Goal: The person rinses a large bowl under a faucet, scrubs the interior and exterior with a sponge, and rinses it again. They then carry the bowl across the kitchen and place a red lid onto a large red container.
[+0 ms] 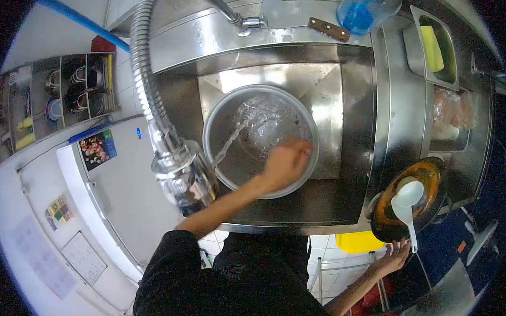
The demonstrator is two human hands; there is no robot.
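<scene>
Item: metal bowl [223, 123], in the sink [354, 106], under water running from the hose tap [176, 166]; part filled.
My left hand [284, 165]: inside at the near rim, grip curled, contents I cannot tell.
My right hand [392, 257]: grip wide, at the handle end of the ladle [407, 196] lying in the wok [433, 172].
Rinse under way, I judge; wok shows orange residue, unwashed.

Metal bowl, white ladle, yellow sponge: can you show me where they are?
metal bowl [220, 128], head view, left inner wall.
white ladle [408, 194], head view, its scoop.
yellow sponge [432, 48], head view, its middle.
</scene>
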